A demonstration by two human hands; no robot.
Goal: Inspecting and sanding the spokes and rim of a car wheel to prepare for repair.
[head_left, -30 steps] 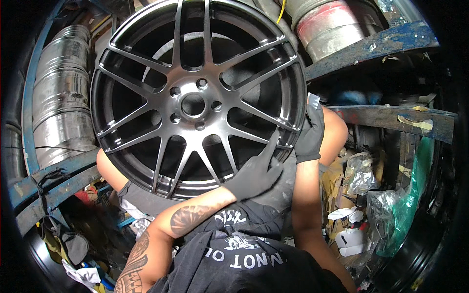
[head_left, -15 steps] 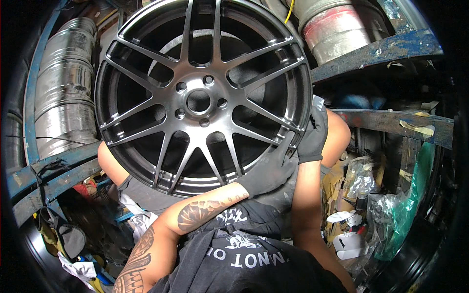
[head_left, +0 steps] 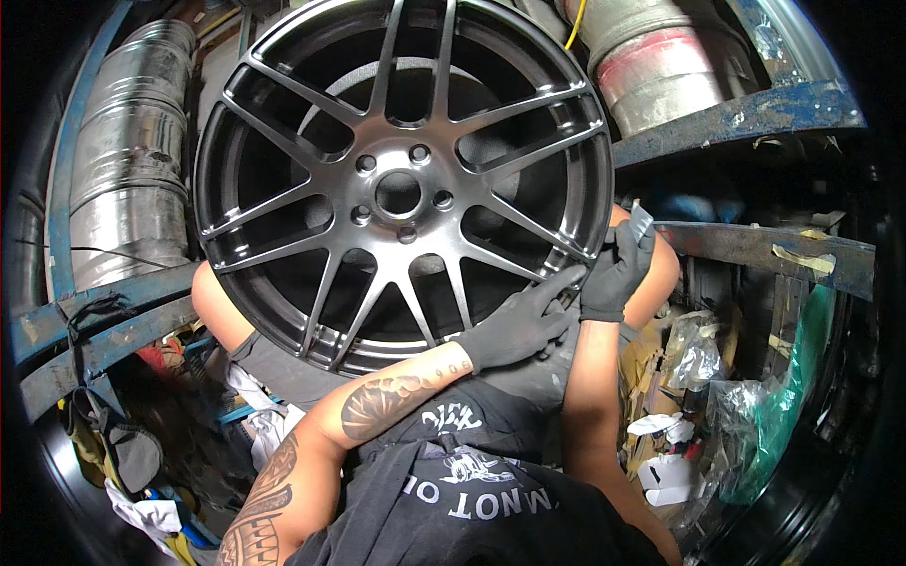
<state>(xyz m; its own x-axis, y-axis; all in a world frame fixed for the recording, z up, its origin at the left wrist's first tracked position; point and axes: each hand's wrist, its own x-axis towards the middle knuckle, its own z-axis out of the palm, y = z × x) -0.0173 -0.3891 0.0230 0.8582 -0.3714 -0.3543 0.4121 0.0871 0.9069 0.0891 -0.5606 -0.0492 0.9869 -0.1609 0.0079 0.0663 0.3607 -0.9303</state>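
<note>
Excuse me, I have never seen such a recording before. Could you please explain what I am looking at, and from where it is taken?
There is no machine working here, only a person's two hands in dark gloves. The view comes from the left of two wide cameras worn on the head, looking down, so straight edges bend near the rim.

In front of the person, over the legs, is a large dark wheel with brushed-metal spokes; what supports it is mostly hidden. The left hand points a finger at its lower right edge. The right hand, beside that edge, holds a small silvery piece in its grip.

Around them are shiny metal cylinders, a blue metal frame and green plastic.
</note>
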